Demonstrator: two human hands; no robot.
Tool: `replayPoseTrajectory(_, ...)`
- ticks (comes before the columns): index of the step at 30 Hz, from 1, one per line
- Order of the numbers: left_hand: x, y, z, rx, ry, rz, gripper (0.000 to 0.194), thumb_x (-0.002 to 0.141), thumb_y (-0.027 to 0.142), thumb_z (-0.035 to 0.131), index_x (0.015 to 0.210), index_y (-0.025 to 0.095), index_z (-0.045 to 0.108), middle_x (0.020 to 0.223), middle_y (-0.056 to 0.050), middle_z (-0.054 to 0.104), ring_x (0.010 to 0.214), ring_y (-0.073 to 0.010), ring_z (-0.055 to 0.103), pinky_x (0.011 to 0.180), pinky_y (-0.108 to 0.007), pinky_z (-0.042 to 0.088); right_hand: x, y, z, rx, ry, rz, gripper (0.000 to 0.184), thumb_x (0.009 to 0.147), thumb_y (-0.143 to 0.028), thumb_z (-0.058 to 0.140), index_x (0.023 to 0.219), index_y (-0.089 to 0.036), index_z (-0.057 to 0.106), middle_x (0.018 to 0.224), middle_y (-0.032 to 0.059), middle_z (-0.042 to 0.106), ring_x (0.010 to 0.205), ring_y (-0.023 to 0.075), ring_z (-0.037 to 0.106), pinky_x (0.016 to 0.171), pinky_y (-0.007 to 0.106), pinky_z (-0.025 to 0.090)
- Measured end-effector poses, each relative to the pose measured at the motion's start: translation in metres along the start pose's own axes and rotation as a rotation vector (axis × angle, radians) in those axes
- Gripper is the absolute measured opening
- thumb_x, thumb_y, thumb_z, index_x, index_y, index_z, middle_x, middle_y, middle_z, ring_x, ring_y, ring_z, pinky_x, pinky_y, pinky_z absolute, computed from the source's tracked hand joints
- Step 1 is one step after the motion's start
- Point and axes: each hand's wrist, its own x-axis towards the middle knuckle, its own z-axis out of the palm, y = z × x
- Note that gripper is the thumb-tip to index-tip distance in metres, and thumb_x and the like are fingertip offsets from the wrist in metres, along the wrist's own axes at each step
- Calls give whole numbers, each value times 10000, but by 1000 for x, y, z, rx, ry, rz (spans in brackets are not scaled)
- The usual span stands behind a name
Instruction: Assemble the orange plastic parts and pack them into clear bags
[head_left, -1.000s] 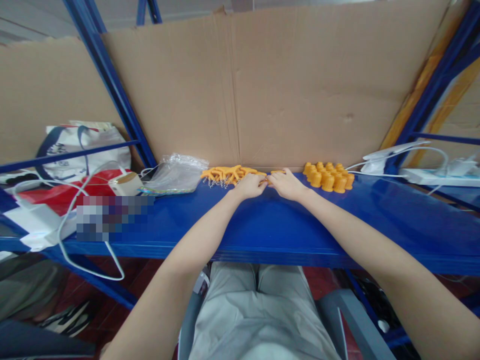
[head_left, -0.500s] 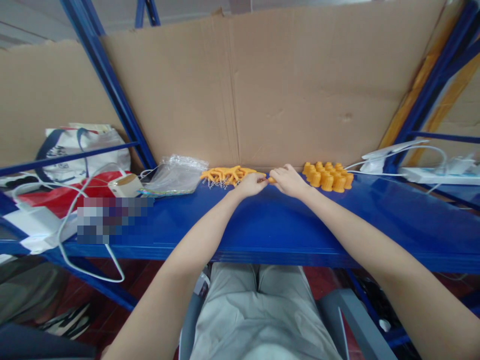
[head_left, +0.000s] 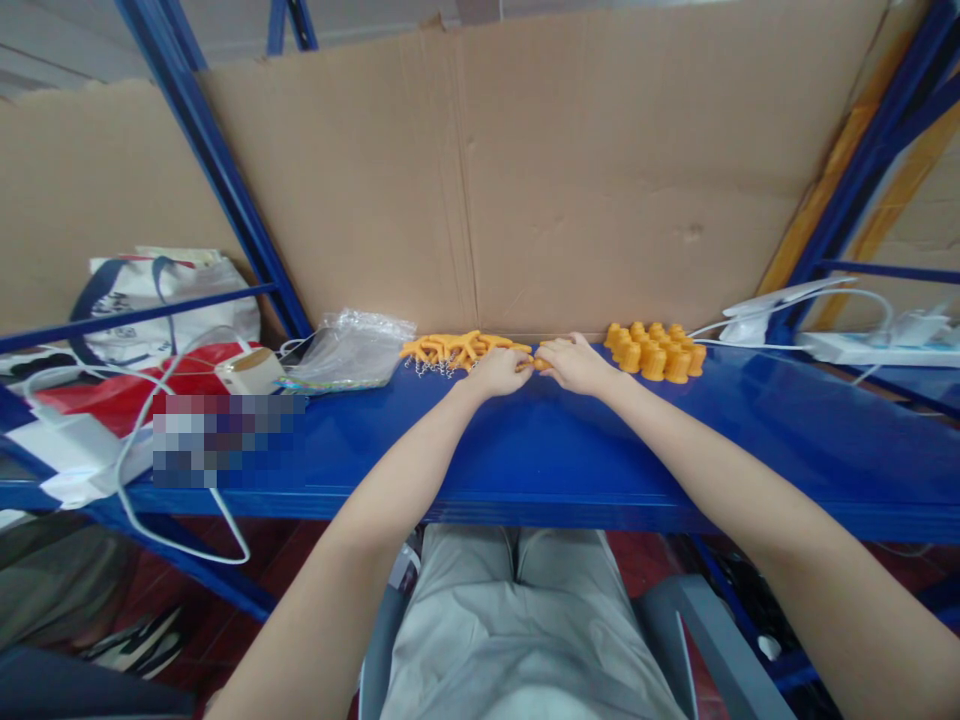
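My left hand (head_left: 501,372) and my right hand (head_left: 571,364) meet over the blue shelf, both closed. A small orange piece (head_left: 541,365) shows between their fingertips, and each hand pinches it. Fingers cover most of it, so its full shape is hidden. Just left of my left hand lies a pile of orange branched pieces (head_left: 450,349) with small metal chains (head_left: 429,368) hanging toward me. To the right of my right hand, several orange cup-shaped pieces (head_left: 655,351) stand upright in close rows.
A stack of clear plastic bags (head_left: 349,352) lies on the blue shelf (head_left: 555,450). Farther left are a white charger (head_left: 71,440), cables, a red bag and a tote bag (head_left: 172,300). A power strip (head_left: 862,347) sits at right. Cardboard (head_left: 600,180) stands behind.
My fingers have shifted slightly around the small orange piece, the right ones curling a little closer. The piles on both sides have not moved.
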Motion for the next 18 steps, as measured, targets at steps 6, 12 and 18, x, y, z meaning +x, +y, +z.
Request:
replayPoseTrajectory(6,1,3,0,7,-2,2,271,906,277,478,922,148,716,928,-113,747,844,-239,688,788,-343,518,0,-1,-8,-40,17,23,178,931,-183,519,1091,-163,592,1061,144,695,1067,290,570,890,394,264)
replayPoseTrajectory(12,2,1,2,-84,39,0,277,919,308,474,910,151,702,897,-100,741,831,-228,684,773,-329,510,-1,2,-11,-89,35,63,236,910,-101,468,1092,-164,603,1105,144,682,1079,285,560,917,418,269)
replayPoseTrajectory(18,-2,-12,2,-96,21,-68,304,919,368,491,808,170,694,847,-86,738,789,-219,671,727,-306,503,-10,26,-13,-124,81,268,221,886,-212,511,1053,-146,640,1056,169,680,1042,302,572,853,402,341)
